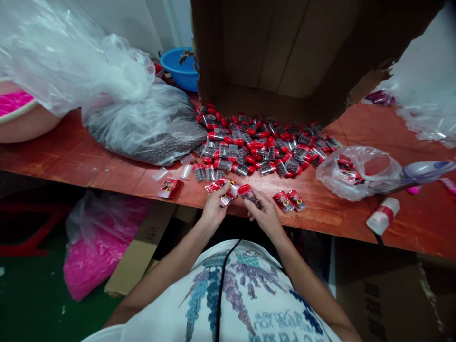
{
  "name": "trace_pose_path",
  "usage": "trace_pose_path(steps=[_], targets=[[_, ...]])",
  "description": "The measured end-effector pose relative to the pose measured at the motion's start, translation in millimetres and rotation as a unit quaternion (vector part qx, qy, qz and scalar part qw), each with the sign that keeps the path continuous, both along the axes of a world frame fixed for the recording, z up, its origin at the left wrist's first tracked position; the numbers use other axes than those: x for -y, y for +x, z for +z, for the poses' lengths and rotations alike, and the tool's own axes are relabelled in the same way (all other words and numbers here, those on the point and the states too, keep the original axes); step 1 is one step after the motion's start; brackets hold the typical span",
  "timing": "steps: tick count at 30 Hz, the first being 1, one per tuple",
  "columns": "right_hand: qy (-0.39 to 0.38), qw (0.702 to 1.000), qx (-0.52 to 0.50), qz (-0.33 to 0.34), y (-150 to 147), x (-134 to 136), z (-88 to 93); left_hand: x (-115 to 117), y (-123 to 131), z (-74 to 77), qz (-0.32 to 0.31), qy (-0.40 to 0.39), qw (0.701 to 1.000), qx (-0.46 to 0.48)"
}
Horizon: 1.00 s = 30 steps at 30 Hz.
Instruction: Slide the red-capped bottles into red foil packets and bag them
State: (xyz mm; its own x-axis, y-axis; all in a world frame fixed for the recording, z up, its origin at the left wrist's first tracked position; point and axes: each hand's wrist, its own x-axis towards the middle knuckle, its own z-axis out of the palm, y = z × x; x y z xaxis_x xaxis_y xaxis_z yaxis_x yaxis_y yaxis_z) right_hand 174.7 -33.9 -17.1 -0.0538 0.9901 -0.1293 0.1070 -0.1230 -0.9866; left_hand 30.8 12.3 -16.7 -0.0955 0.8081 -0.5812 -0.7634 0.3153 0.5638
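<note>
My left hand (214, 207) is at the table's front edge, fingers closed on a small red printed wrapper (228, 190). My right hand (263, 213) is right beside it, pinching a little clear tube with a red cap (249, 194). Behind the hands lies a heap of several similar red-capped tubes (256, 145) filled with dark beads. Loose red wrappers lie to the left (169, 187) and to the right (290, 200) of the hands.
An open cardboard box (285, 52) stands on its side behind the heap. A clear bag of dark beads (149, 126) lies at left, a pink basin (21, 116) beyond it, a blue bowl (178, 66) behind. A small clear bag (359, 171), a tape roll (383, 216) sit right.
</note>
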Motion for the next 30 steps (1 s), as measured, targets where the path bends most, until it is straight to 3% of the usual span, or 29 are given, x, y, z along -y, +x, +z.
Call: trace_pose_path(steps=[7, 18, 24, 30], targets=[[-0.008, 0.999, -0.035, -0.036, 2.6, -0.4, 4.7, 0.3, 3.0, 5.3, 0.007, -0.005, 1.000, -0.011], [-0.022, 0.999, -0.028, -0.021, -2.3, 1.2, 1.7, 3.3, 3.7, -6.8, 0.004, 0.043, 0.999, -0.023], [-0.006, 0.998, -0.064, -0.011, -5.0, 6.1, 2.1, 3.8, 4.8, -1.6, 0.026, 0.090, 0.994, -0.053], [0.005, 0.997, -0.068, -0.047, -6.7, 9.1, 4.2, 6.9, 6.2, 6.7, 0.014, 0.103, 0.993, -0.050]])
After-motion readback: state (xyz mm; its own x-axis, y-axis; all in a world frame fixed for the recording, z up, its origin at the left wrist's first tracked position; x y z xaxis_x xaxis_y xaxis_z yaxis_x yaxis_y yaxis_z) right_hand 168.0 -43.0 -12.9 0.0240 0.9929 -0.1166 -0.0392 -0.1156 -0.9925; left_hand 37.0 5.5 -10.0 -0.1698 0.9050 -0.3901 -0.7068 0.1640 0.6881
